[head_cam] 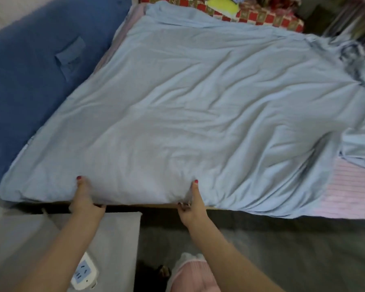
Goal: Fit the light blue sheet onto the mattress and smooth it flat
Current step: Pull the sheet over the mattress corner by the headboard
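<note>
My two hands grip the near edge of the sheet (198, 106) where it wraps over the mattress (354, 186) side. My left hand (83, 200) has its thumb on top of the cloth and its fingers curled out of sight under the edge, clamped on the sheet. My right hand (191, 204) does the same further right: thumb up on top, fingers tucked beneath, pinching the fabric. How far the fingers reach under, I cannot see.

The sheet covers most of the bed, wrinkled all over. Its near left corner is wrapped round the mattress corner. To the right it is bunched up and blurred, and it runs off the frame edge, so I cannot tell how that end lies. One patch of pink striped mattress shows bare at the near right.

A dark blue headboard (30, 91) stands at the left, with one small pocket-like patch on it, hard to make out. Beyond the far edge lies a red patterned cloth (261, 16) with a heap of things on it, cut off by the frame top. Below my left arm stands one grey nightstand (118, 239) with one white power strip (83, 272), partly hidden by my forearm.
</note>
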